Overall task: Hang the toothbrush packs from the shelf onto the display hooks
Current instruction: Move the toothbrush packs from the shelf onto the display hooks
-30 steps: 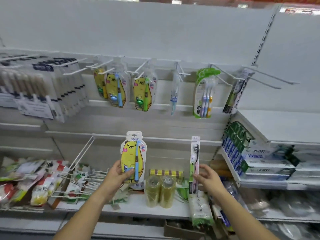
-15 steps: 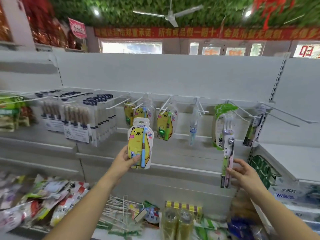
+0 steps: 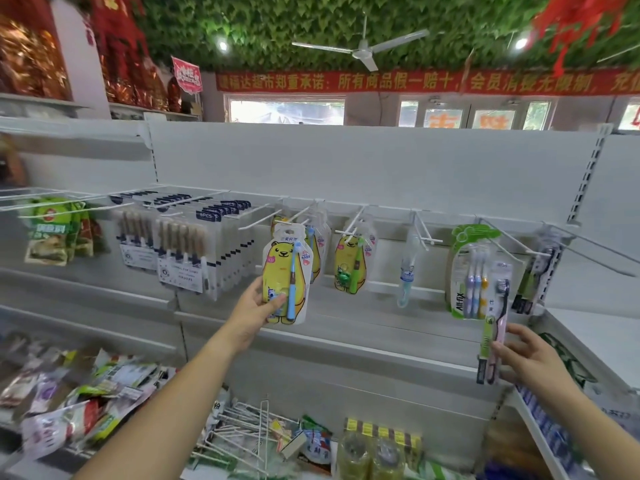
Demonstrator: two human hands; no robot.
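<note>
My left hand grips the lower edge of a yellow bear toothbrush pack with a blue brush, held upright. Its top hole is just in front of a white display hook that carries similar bear packs. My right hand holds a slim pack with a pink and green toothbrush by its bottom end. This slim pack stands upright below the hooks at the right, in front of a green three-brush pack.
More hooks hold another bear pack, a clear blue brush, dark packs at right and boxed brush sets at left. The lower shelf holds loose wire hooks, snack bags and tape rolls.
Both hands have risen from the lower shelf up to hook level, each carrying its pack. The view has tilted upward, and the ceiling and fan have come into sight.
</note>
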